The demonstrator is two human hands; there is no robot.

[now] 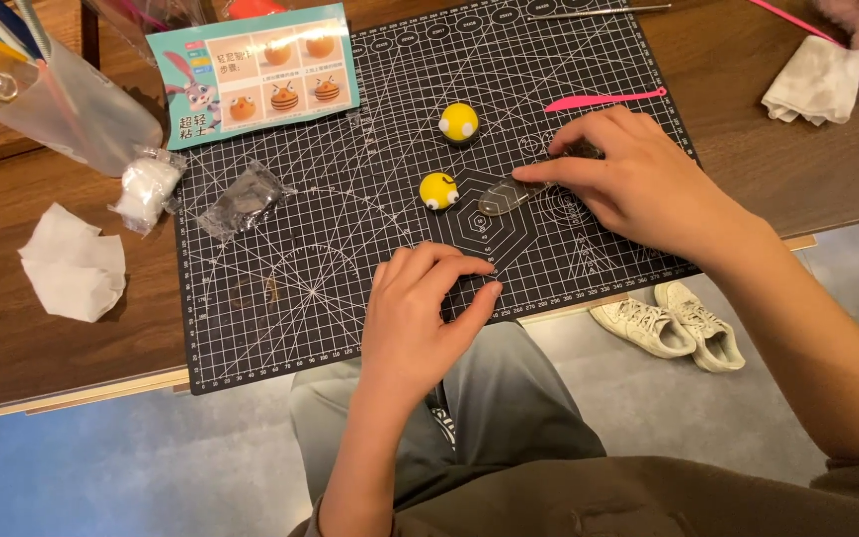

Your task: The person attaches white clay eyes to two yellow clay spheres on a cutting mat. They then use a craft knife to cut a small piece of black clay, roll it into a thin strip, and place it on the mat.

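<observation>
Here, everything is placed against the black cutting mat.
Table: wooden tabletop (12, 368) carries the mat, which overhangs its near edge slightly.
Cutting mat: black gridded mat (280, 298) with white lines, the landmark for all else.
Instruction card: teal picture card (256, 72) lies over the mat's far left corner.
Right hand: right hand (638, 184) rests palm down on the mat's right part, fingers bent, forefinger pressing a clear flat tool (504, 197) onto the mat; a dark bit sits under its fingertips, too hidden to identify.
Left hand: left hand (420, 313) rests on the mat's near middle, fingers curled loosely, gripping nothing.
Tissue: crumpled white tissue (72, 264) lies left of the mat.
Bags: a dark clay packet (241, 201) on the mat's left part, a white one (149, 187) just off its left edge.
Pink tool: pink modelling stick (603, 99) lies on the mat beyond the right hand.
Clay balls: far yellow ball (458, 121) mid-mat; near yellow ball (438, 190) just left of the clear tool.
</observation>
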